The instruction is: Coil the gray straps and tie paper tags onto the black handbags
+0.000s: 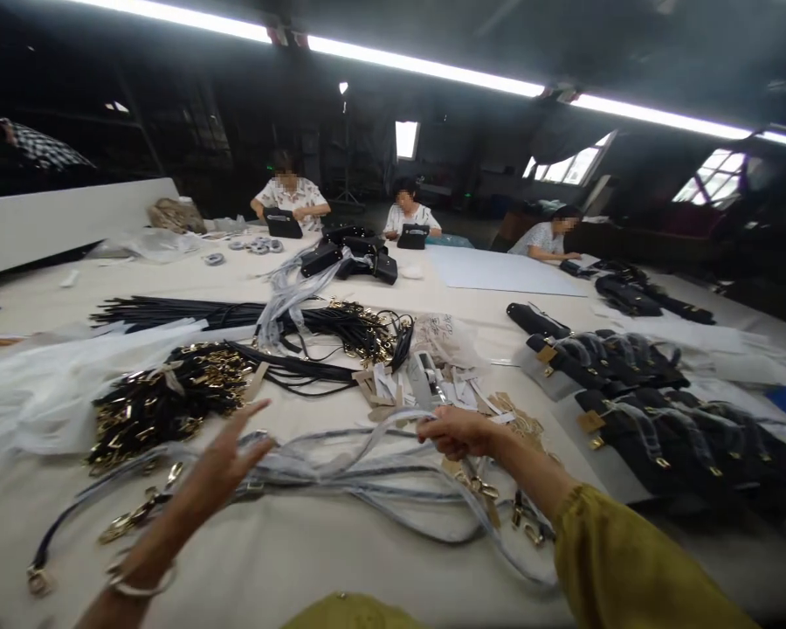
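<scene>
Straps (pixel 357 485) in clear film lie on the table (pixel 288 568) between the two hands, gold clasps at their ends. Right hand (pixel 462 434) is curled closed on one strap (pixel 389 421), which loops away to its left. Left hand (pixel 223 459) is spread wide, thumb apart from fingers, over the strap bundle's left part; whether it touches any, I cannot tell. Just left of that hand sits a heap (pixel 170 402) of black straps with gold clips. Paper tags (pixel 385 384) lie just beyond the right hand; black bags (pixel 629 428) stand in rows to its right. Well beyond both hands, three co-workers (pixel 293 196) sit.
</scene>
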### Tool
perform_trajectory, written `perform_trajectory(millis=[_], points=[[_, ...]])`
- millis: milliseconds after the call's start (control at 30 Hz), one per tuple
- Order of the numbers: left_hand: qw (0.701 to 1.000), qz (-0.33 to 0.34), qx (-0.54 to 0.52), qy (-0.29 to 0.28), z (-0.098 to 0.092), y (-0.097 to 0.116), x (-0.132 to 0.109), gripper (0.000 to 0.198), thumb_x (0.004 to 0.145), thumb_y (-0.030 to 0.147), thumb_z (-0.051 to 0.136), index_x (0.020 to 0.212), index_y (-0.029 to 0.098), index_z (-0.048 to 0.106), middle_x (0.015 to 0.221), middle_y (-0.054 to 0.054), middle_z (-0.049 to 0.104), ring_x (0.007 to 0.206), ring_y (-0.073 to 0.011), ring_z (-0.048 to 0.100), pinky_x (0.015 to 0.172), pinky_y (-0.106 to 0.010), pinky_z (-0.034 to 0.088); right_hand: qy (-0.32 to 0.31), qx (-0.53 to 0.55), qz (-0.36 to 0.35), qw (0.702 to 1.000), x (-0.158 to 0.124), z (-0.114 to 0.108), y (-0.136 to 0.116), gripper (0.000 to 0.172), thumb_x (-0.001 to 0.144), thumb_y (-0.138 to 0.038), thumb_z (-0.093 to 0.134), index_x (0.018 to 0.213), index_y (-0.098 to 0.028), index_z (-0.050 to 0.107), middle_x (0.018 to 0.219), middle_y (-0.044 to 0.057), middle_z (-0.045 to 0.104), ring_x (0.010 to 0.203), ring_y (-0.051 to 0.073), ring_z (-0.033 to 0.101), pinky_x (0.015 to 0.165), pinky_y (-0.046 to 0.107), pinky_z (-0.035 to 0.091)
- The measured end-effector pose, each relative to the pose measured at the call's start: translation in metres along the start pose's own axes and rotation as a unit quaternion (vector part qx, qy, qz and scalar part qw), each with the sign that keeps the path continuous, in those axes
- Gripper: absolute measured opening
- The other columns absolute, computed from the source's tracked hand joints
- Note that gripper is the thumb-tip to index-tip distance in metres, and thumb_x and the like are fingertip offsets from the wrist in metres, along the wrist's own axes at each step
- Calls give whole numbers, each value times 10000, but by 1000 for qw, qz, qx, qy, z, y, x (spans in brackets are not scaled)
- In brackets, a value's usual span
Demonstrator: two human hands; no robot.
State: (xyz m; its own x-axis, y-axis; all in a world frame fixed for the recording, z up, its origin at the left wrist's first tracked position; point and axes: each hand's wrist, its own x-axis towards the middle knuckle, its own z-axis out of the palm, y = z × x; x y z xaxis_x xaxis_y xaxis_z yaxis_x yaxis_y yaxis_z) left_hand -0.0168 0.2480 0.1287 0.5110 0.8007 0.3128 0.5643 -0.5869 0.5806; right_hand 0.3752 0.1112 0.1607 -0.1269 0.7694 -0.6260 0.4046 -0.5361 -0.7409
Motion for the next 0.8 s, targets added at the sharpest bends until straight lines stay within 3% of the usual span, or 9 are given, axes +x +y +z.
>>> perform_trajectory(millis=[100, 167, 200, 267, 333, 433, 533, 667, 800], points=[[975, 58, -152, -154, 56, 88, 14, 552, 929, 460, 486, 1418, 209, 431, 1436, -119, 514, 1303, -265, 498, 1084, -396, 420, -96, 73, -15, 993, -3, 24, -26, 256, 822, -436, 637, 837, -194, 555, 456, -138, 271, 385, 48, 196, 375, 161, 211], [950, 64, -212, -221, 82, 128, 18, 471, 958, 426, 437, 1369, 200, 481, 1241, -104, 652, 1132, -234, 605, 997, -354, 476, -129, 113, -20, 985, -8, 31, -31, 279, 773, -416, 712, 817, -171, 587, 453, -131, 320, 376, 38, 229, 364, 156, 208], [943, 59, -224, -238, 91, 138, 18, 423, 969, 419, 411, 1306, 195, 530, 1120, -88, 695, 1027, -221, 638, 935, -333, 499, -133, 133, -24, 982, -12, 32, -27, 283, 747, -388, 752, 801, -159, 595, 458, -123, 360, 373, 33, 259, 359, 153, 213], [941, 54, -213, -257, 100, 141, 18, 362, 981, 417, 371, 1145, 196, 606, 951, -56, 711, 876, -201, 646, 835, -299, 508, -121, 180, -37, 975, -23, 29, -10, 293, 715, -346, 801, 779, -145, 598, 487, -100, 452, 374, 31, 328, 349, 148, 230], [942, 70, -174, -277, 104, 132, 18, 336, 979, 419, 373, 1036, 205, 625, 929, -47, 704, 848, -196, 639, 809, -285, 492, -102, 239, -53, 964, -36, 29, 19, 318, 745, -394, 785, 789, -140, 598, 503, -86, 495, 373, 34, 353, 345, 147, 251], [930, 99, -118, -333, 113, 121, 17, 327, 979, 411, 363, 1033, 214, 619, 901, -43, 695, 812, -190, 636, 774, -274, 478, -85, 345, -72, 932, -56, 41, 67, 421, 812, -551, 684, 843, -138, 605, 469, -109, 428, 361, 30, 272, 342, 148, 247], [918, 108, -82, -372, 132, 127, 12, 346, 983, 409, 334, 1096, 215, 598, 778, -21, 656, 704, -175, 608, 692, -263, 462, -70, 435, -77, 894, -71, 64, 105, 453, 811, -583, 674, 880, -140, 608, 486, -117, 419, 366, 23, 264, 348, 139, 269], [906, 114, -72, -401, 163, 142, 5, 339, 981, 398, 314, 1108, 211, 566, 672, 17, 578, 605, -155, 555, 627, -253, 429, -57, 501, -59, 861, -89, 92, 145, 427, 800, -495, 729, 972, -113, 649, 644, -22, 630, 411, 47, 481, 367, 152, 395], [885, 161, -71, -431, 192, 143, -5, 285, 975, 350, 334, 1040, 222, 579, 733, 4, 604, 640, -147, 564, 658, -251, 426, -47, 543, -31, 838, -114, 119, 175, 398, 797, -452, 742, 850, -62, 676, 647, 69, 689, 428, 104, 586, 371, 184, 456]])
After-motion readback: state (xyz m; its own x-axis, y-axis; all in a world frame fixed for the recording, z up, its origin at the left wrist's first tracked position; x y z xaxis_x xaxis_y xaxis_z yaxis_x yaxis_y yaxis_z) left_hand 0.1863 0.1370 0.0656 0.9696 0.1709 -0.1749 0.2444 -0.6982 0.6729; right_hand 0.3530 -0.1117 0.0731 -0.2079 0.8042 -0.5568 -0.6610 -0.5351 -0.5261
